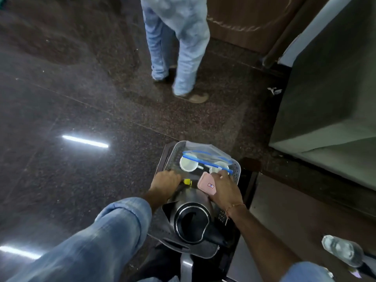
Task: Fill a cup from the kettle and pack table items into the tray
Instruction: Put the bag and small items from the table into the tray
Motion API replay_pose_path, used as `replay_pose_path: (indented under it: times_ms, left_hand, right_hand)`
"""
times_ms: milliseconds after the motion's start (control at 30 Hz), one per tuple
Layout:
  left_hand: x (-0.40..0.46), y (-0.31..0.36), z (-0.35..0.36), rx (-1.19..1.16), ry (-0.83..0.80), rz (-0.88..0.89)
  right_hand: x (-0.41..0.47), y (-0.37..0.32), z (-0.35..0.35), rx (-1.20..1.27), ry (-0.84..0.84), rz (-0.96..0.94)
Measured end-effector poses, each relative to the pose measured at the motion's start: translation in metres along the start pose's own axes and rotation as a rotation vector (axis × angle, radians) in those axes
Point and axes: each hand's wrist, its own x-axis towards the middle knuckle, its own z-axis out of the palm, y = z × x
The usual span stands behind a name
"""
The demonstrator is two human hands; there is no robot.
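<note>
Packing step, near done by look. Tray [237, 169] holds kettle [192, 217] at near end, cup [188, 163] and zip bag [205, 154] at far end. Left hand [166, 185] curled over tray's left rim; grip unclear. Right hand [224, 189] fingers spread on pink box [206, 185], mid-tray. Next: seat box flat, lift tray level.

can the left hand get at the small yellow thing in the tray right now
Probably yes: the left hand rests at the tray's left edge, right beside the yellow item, with nothing visible between them; the kettle sits nearer the wearer.
</note>
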Motion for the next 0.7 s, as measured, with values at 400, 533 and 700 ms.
replay_pose_path:
  times_ms: [400,533,700]
  left_hand:
    - [0.027,0.002,0.015,0.017,-0.059,0.084]
    - [0.031,0.004,0.017,0.004,-0.039,0.101]
    - [0.027,0.001,0.013,-0.009,-0.015,0.114]
  right_hand:
    - [0.004,-0.007,0.014,-0.581,0.162,-0.316]
    - [0.006,-0.002,0.023,-0.611,0.155,-0.36]
    - [0.002,0.002,0.021,-0.529,0.113,-0.337]
